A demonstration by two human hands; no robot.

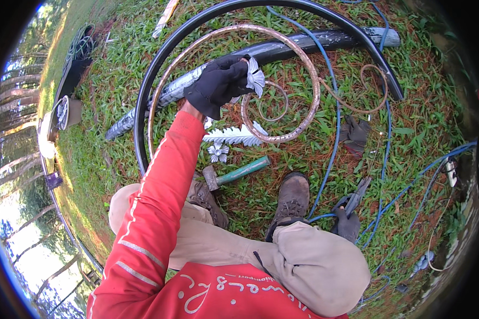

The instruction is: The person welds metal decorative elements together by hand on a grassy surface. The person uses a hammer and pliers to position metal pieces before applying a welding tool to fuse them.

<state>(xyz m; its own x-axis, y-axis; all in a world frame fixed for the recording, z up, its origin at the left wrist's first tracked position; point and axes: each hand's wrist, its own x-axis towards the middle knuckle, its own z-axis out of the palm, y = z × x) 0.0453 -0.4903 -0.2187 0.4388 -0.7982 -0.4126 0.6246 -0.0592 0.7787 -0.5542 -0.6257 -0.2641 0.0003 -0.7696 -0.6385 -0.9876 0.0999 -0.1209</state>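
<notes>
My left hand (218,82), in a black glove, is raised over the coiled metal scroll (274,138). Its fingers are closed on a silver-grey, ribbed leaf ornament (255,77). Below the hand, a long white feathered leaf piece (234,136) lies on the grass beside a small silver flower ornament (218,152). A hammer (238,173) with a green handle rests by my boots. I cannot see my right hand. Beside my right knee lies a dark, glove-like shape (347,226) with a grey clamp-like tool (357,195); its details are unclear.
A curved black pipe (162,45) and a thick, paint-marked pipe (298,45) lie around the scroll. Blue cables (330,69) cross the grass on the right, near a dark glove (355,133). A bucket (70,112) stands far left. A wall edge (465,228) runs along the right.
</notes>
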